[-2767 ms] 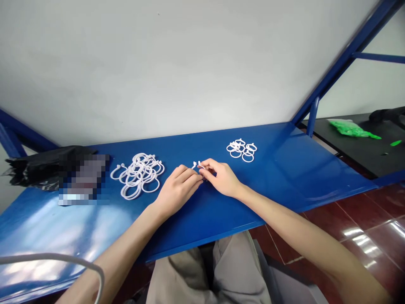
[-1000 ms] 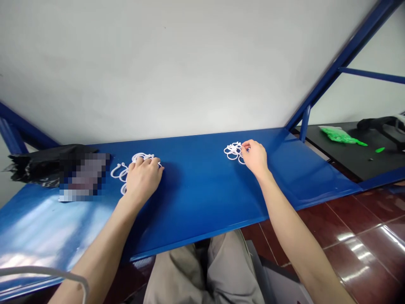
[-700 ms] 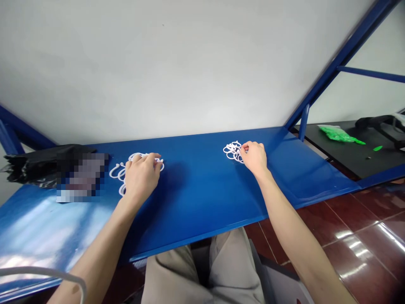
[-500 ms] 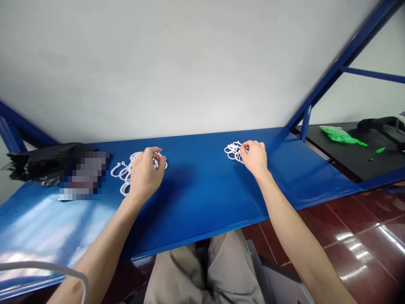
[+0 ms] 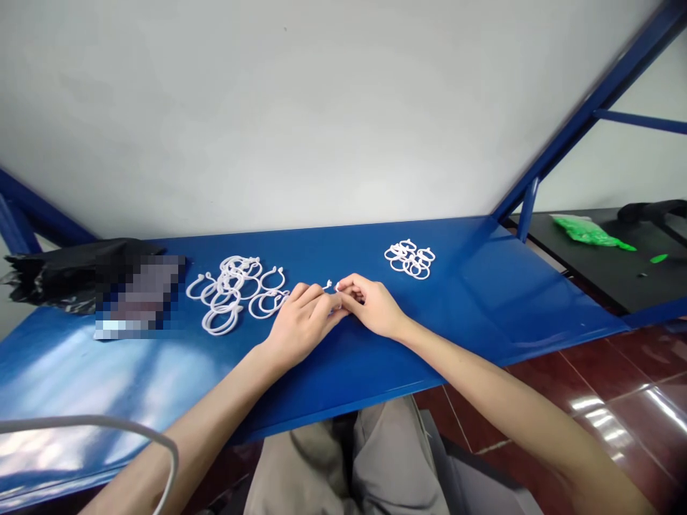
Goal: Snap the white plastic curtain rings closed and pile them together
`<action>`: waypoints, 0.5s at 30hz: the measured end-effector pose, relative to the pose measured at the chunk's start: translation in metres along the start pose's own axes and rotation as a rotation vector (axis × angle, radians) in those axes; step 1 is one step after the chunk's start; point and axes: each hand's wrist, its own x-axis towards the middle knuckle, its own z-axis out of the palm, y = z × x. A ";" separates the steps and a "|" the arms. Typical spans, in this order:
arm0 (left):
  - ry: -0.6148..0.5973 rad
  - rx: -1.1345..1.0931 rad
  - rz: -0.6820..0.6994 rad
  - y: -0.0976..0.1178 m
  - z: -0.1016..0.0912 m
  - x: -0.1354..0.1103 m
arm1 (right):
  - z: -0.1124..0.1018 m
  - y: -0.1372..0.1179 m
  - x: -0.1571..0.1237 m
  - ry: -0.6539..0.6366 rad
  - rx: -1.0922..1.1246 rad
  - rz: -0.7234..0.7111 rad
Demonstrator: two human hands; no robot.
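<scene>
My left hand (image 5: 307,322) and my right hand (image 5: 374,306) meet above the middle of the blue table. Both are closed, fingers pinching a thin white ring (image 5: 338,287) between them; most of it is hidden by the fingers. Left of my left hand lies a loose pile of white rings (image 5: 228,286), several of them open C shapes with small knobs at the ends. A smaller cluster of white rings (image 5: 411,260), which look closed, rests beyond my right hand.
Black plastic bags (image 5: 80,268) lie on the blue table (image 5: 456,286) at the left, beside a blurred-out flat item (image 5: 142,293). A white cable (image 5: 107,422) hangs at the lower left. To the right, a black surface (image 5: 580,265) holds a green bag (image 5: 587,230).
My left hand has moved right from the larger pile, and my right hand has come left from the small cluster. They now meet on one white ring.
</scene>
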 end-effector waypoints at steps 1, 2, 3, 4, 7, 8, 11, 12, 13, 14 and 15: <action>0.000 -0.002 0.013 0.001 0.000 0.000 | 0.000 0.001 0.000 0.006 -0.005 -0.001; 0.010 -0.003 0.000 0.001 0.000 0.001 | -0.001 0.002 -0.001 0.017 -0.018 -0.009; 0.033 -0.003 -0.038 0.001 -0.001 0.001 | -0.002 0.001 -0.001 0.035 -0.038 -0.022; 0.061 -0.001 -0.100 0.001 -0.001 0.002 | -0.003 0.001 -0.001 0.058 -0.066 -0.039; 0.080 -0.029 -0.314 0.000 -0.004 0.003 | -0.005 -0.004 -0.003 0.122 -0.172 -0.101; 0.044 -0.058 -0.368 -0.001 -0.004 0.003 | -0.005 -0.005 -0.004 0.132 -0.194 -0.115; -0.107 -0.138 -0.474 0.000 -0.003 0.002 | -0.003 -0.007 -0.005 0.153 -0.209 -0.134; -0.149 -0.162 -0.505 0.001 -0.002 0.001 | -0.002 -0.006 -0.005 0.164 -0.200 -0.135; -0.182 -0.185 -0.535 0.002 -0.002 0.001 | -0.002 -0.005 -0.005 0.175 -0.188 -0.136; -0.210 -0.209 -0.559 0.003 -0.002 0.001 | -0.001 -0.005 -0.005 0.186 -0.181 -0.137; -0.230 -0.230 -0.576 0.004 -0.002 0.002 | -0.001 -0.004 -0.005 0.194 -0.180 -0.136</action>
